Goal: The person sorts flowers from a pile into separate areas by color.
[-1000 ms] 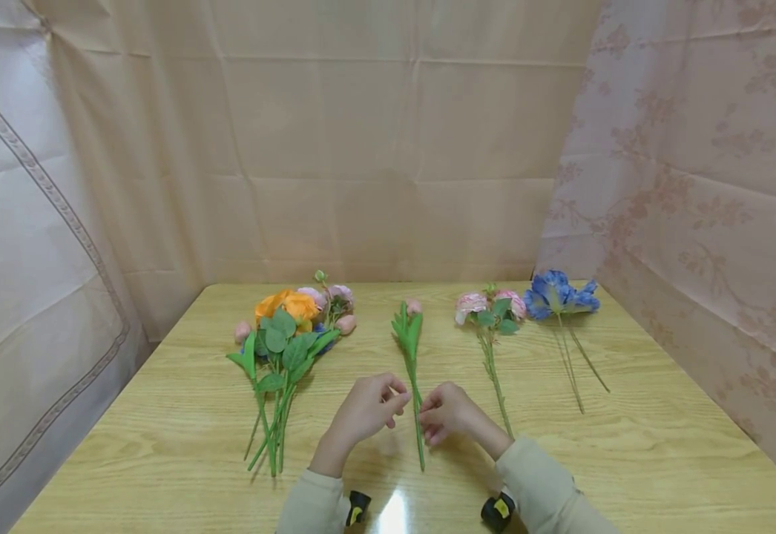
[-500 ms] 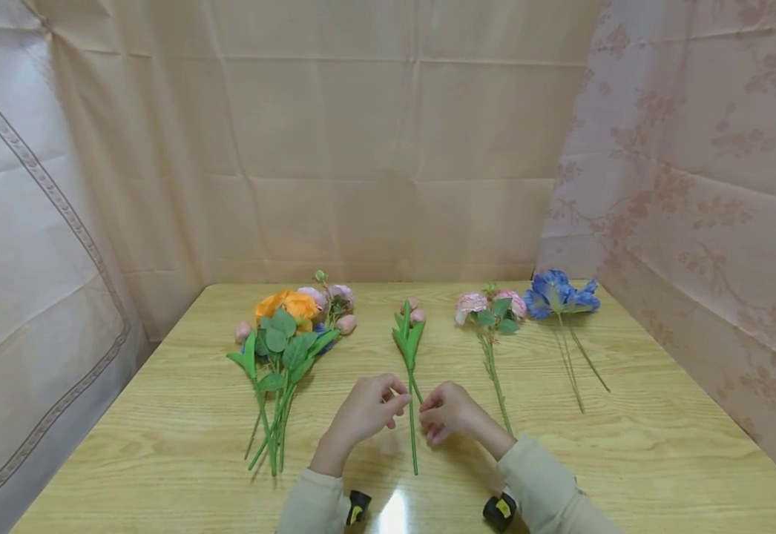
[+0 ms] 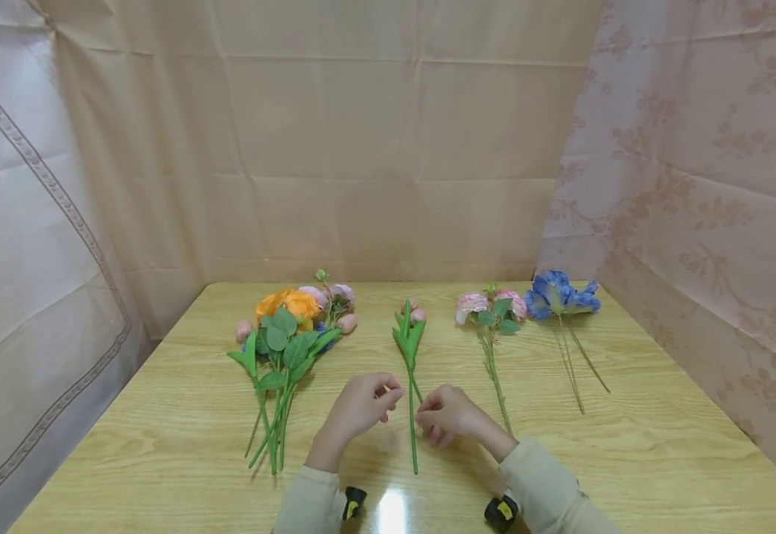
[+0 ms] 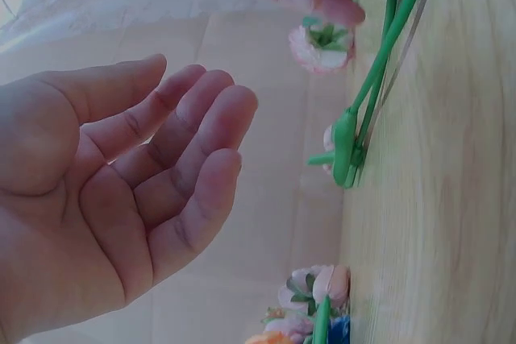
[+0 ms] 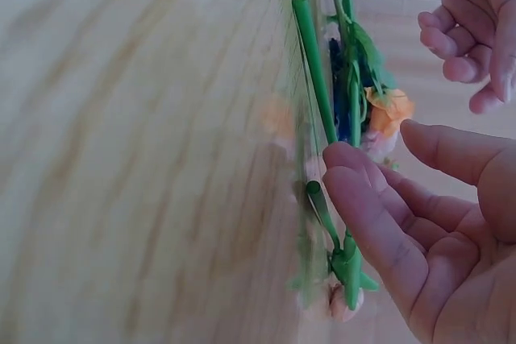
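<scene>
Two pink tulips (image 3: 409, 343) with green leaves lie crossed on the table between the hands. One stem reaches toward the person; the other slants to the right hand's fingertips. My left hand (image 3: 359, 406) hovers just left of the stems, its fingers loosely bent around nothing. In the left wrist view that hand (image 4: 153, 175) shows a bare palm, apart from the tulip stems (image 4: 393, 34). To the right of the stems is my right hand (image 3: 451, 417), fingers relaxed. In the right wrist view, its fingertips (image 5: 343, 163) overlap a green stem (image 5: 313, 62), and nothing is gripped.
At the left lies a mixed bunch with orange flowers (image 3: 288, 305), pink blooms and tulips. Pink flowers (image 3: 471, 305) on long stems lie right of the tulips. Blue flowers (image 3: 558, 294) are farther right. Cloth curtains (image 3: 375, 148) surround the wooden table (image 3: 181, 415).
The front tulip has come to lie leftward, so its stem crosses the other and a second bud shows. My left hand has drawn slightly left; the right has barely moved.
</scene>
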`<state>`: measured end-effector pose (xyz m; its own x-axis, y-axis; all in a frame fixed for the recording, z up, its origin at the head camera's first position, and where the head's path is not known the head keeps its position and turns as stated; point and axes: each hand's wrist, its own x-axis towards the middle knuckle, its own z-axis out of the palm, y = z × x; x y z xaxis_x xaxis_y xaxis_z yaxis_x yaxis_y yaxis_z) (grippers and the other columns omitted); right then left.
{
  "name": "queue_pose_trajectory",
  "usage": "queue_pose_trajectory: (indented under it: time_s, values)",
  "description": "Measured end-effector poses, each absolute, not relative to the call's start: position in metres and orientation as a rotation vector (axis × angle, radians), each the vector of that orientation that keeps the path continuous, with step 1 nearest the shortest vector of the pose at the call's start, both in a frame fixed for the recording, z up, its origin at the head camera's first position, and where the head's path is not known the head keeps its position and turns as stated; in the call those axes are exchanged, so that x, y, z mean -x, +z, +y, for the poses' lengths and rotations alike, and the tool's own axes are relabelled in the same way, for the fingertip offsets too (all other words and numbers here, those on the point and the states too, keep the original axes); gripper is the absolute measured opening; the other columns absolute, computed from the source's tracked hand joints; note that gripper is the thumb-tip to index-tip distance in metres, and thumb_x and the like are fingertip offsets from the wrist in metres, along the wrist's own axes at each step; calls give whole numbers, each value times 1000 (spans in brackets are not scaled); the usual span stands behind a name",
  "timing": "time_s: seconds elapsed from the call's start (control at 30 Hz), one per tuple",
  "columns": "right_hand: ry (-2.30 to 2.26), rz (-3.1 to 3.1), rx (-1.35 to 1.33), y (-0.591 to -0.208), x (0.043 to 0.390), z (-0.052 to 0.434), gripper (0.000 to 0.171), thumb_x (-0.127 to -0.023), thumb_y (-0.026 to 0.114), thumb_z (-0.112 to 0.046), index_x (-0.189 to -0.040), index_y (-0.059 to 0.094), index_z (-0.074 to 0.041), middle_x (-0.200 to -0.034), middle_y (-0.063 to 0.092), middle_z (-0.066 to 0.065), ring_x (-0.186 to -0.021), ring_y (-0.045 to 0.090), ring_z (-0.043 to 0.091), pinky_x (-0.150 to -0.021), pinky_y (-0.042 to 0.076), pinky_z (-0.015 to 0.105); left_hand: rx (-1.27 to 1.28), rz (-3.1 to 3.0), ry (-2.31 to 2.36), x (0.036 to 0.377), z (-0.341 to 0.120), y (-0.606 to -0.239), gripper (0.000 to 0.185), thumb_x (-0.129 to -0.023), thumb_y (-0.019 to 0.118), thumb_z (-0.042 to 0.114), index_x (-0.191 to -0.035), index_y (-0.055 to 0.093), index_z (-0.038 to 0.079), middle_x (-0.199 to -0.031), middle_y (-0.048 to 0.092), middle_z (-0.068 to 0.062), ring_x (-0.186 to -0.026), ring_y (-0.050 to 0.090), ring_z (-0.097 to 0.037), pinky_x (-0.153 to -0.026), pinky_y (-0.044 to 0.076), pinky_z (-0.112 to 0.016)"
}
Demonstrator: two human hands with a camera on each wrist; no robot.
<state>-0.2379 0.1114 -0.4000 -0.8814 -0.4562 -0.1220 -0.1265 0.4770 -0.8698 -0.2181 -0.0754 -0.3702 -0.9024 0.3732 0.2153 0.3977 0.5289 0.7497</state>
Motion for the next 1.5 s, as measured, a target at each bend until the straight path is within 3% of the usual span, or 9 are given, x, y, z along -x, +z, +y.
queue_pose_trajectory:
  time_s: [0.27, 0.43, 0.83, 1.13, 1.5]
  values:
    - [-1373, 2388, 495, -402, 239, 112, 13, -85, 58, -8, -83, 62, 4, -65, 60, 9, -51, 59, 20, -45, 50, 32, 505, -2713, -1285, 223, -94, -371, 14, -89, 54, 13, -84, 64, 5, -67, 57, -4, -55, 56, -15, -49, 44, -25]
    - [-1374, 2396, 493, -403, 239, 113, 12, -85, 58, -8, -83, 62, 4, -65, 60, 8, -51, 59, 20, -45, 50, 32, 280, -2636, -1018, 226, -113, -371, 14, -87, 58, 15, -85, 68, 5, -68, 60, -1, -57, 53, -12, -50, 42, -27]
    - [-1367, 2394, 486, -403, 238, 113, 12, -85, 58, -8, -84, 62, 3, -63, 60, 8, -51, 58, 19, -45, 50, 32, -372, -2579, -866, 225, -176, -374, 16, -84, 56, 11, -83, 64, -2, -82, 63, -17, -74, 58, -34, -59, 44, -45]
    - [-1367, 2389, 486, -404, 238, 113, 13, -86, 58, -10, -86, 62, 2, -65, 60, 7, -51, 58, 18, -45, 49, 31, -407, -2702, -830, 230, -187, -388, 12, -81, 53, 0, -83, 64, -4, -82, 62, -22, -72, 59, -36, -54, 46, -45]
    - [-1392, 2364, 506, -404, 237, 115, 18, -85, 58, -11, -91, 60, 6, -68, 61, 9, -54, 60, 24, -46, 50, 34, -392, -2815, -812, 233, -187, -396, 13, -79, 55, 1, -84, 66, -1, -88, 62, -22, -77, 58, -37, -57, 46, -46]
